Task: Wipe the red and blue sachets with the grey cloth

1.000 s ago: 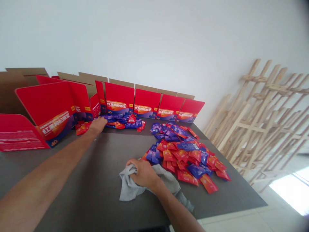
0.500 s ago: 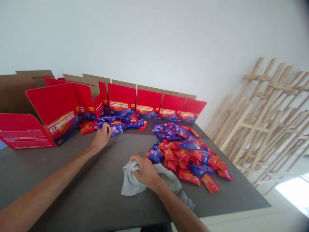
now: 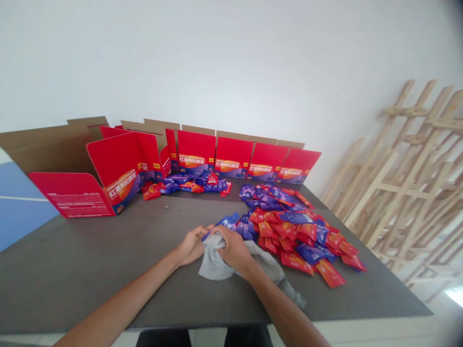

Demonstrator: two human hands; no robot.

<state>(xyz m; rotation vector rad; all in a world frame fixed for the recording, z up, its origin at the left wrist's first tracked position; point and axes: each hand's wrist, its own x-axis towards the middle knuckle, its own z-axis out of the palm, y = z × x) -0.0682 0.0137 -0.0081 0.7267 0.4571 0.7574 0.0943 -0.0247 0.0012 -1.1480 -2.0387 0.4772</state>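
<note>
Close together over the middle of the dark table, both hands meet at one blue sachet [image 3: 229, 220]. My left hand [image 3: 193, 246] is closed on the sachet's near end, whose tip is partly hidden by fingers. My right hand [image 3: 233, 249] grips a grey cloth [image 3: 216, 264] and presses it to the sachet. The cloth's tail trails under my right wrist onto the table. Just right of the hands lies a heap of red and blue sachets [image 3: 289, 229]. Farther back, a smaller group of sachets [image 3: 188, 183] lies before the boxes.
Open red cartons [image 3: 197, 149] stand in a row along the wall, with a larger open red carton [image 3: 72, 193] at the left. The dark table [image 3: 108, 270] ends at a near edge. Wooden easels [image 3: 390, 188] lean beyond its right side.
My left hand has come back from the far sachet group with a blue sachet to my right hand. The cloth now touches that sachet. The view has shifted slightly left.
</note>
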